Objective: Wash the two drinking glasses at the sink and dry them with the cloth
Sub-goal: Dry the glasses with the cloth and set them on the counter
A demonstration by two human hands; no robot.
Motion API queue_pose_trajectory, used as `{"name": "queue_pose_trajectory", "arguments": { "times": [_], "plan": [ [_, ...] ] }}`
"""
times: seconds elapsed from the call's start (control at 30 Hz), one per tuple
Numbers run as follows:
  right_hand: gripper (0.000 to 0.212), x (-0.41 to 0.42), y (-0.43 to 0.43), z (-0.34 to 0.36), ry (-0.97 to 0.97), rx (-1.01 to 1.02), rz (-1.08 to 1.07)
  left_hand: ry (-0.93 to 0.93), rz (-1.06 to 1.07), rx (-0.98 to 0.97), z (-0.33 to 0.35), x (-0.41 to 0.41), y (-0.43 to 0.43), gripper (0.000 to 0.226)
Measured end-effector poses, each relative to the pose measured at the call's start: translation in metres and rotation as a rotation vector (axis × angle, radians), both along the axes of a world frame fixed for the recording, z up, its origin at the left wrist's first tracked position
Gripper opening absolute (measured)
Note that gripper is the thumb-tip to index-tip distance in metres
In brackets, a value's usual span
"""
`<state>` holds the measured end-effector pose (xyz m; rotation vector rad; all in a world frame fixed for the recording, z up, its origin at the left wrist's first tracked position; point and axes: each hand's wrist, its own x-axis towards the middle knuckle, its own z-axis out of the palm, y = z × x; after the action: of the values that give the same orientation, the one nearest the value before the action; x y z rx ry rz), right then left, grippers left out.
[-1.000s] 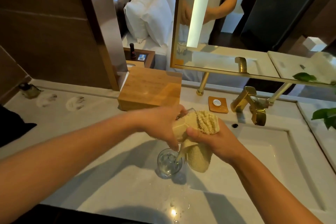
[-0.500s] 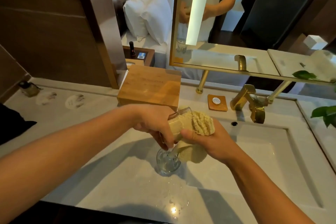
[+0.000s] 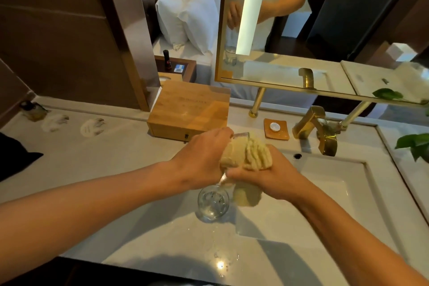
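The left hand (image 3: 202, 158) grips the held glass (image 3: 233, 153); the right hand (image 3: 267, 174) clutches the cloth (image 3: 257, 153) stuffed into its mouth. The cloth's hanging tail has shortened, so inside drying looks underway. The held glass is tilted, long axis near-to-far, mouth far-right, above the second glass (image 3: 213, 204), upright on the counter (image 3: 116, 158).
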<state>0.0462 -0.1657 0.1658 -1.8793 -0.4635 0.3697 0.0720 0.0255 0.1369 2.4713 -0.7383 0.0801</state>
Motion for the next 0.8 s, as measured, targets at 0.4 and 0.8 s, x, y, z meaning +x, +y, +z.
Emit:
{"name": "queue_pose_trajectory", "arguments": {
  "times": [0.4, 0.8],
  "plan": [
    [0.025, 0.006, -0.023, 0.007, -0.933, -0.772, 0.700, 0.825, -0.209, 0.008, 0.026, -0.002, -0.004, 0.059],
    [0.035, -0.013, 0.013, -0.015, 0.797, 0.697, -0.140, -0.347, -0.098, 0.115, -0.028, -0.009, 0.002, 0.078]
  ]
}}
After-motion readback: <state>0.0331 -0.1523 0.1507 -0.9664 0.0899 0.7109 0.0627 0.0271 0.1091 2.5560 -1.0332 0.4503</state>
